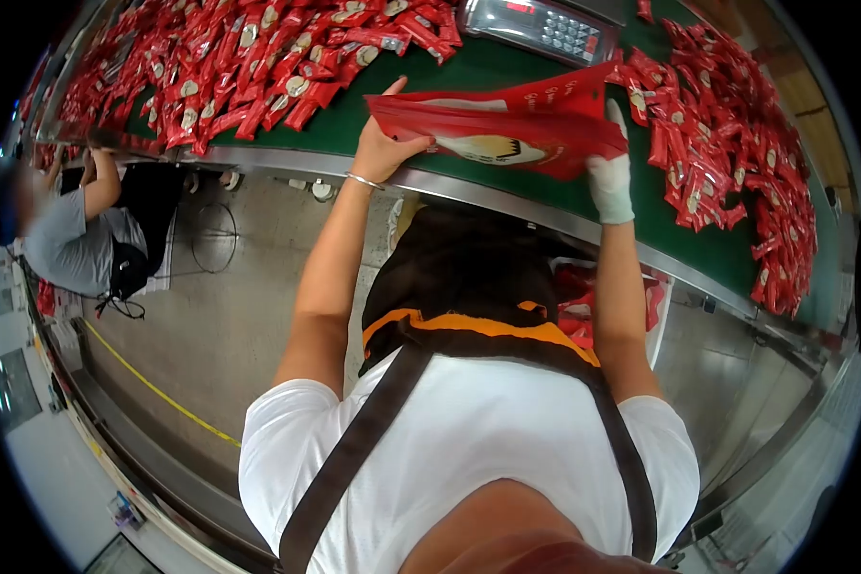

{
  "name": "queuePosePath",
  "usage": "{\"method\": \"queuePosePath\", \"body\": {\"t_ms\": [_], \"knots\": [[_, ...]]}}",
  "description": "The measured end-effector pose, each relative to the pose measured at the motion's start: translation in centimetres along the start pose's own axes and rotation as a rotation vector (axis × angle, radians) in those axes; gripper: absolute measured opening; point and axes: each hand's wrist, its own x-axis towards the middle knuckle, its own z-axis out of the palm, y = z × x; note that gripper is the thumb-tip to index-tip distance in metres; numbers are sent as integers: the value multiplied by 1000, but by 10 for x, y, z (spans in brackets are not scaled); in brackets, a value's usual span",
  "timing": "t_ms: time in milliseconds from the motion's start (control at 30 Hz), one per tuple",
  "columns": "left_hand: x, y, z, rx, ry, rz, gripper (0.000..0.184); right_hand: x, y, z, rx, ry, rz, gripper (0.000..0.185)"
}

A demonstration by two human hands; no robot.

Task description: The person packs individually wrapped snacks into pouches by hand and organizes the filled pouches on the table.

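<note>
Red bag [493, 151], one, held between two hands [381, 151] [610, 184].

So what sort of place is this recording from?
Probably a packing area in a factory: loose heaps of small red packets cover much of a green work surface, a digital scale sits among them, and a larger red pouch is being held.

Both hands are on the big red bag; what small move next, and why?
Probably tilt the red bag slightly toward the camera: the left hand and gloved right hand hold its opposite ends, but this view doesn't clearly show whether its mouth is open.
</note>
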Motion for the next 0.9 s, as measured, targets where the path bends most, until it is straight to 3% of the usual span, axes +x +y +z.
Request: {"method": "queuePosePath", "body": {"t_ms": [133,167,200,267,300,333,400,533,600,733,800,900], "knots": [[-4,-8,2,119,62,21,88,19,-27,-1,355,135,244,121],[-4,-10,4,139,92,60,85,26,-36,-11,180,72,236,116],[-6,-9,4,140,105,54,85,32,-34,-22,320,6,210,89],[-6,-6,5,97,89,-75,83,57,-47,-41,-147,-171,319,56],[-6,-11,7,-17,112,-28,77,69,-67,-33,-168,-210,414,35],[-6,-16,6,-19,117,-25,77,76,-71,-35,-171,-215,412,35],[-6,-23,2,112,112,-95,69,90,-75,-46,-486,53,281,35],[3,-17,5,332,189,41,49,75,-114,-89,-516,631,-96,28],[15,-24,10,238,238,-40,41,57,-138,-103,-430,744,-192,29],[35,3,27,207,225,3,34,27,-165,-103,-603,785,-242,26],[28,46,32,500,264,100,30,13,-169,-102,-600,753,-220,26],[1,124,21,705,363,285,31,0,-170,-101,-607,796,-218,28]]}}
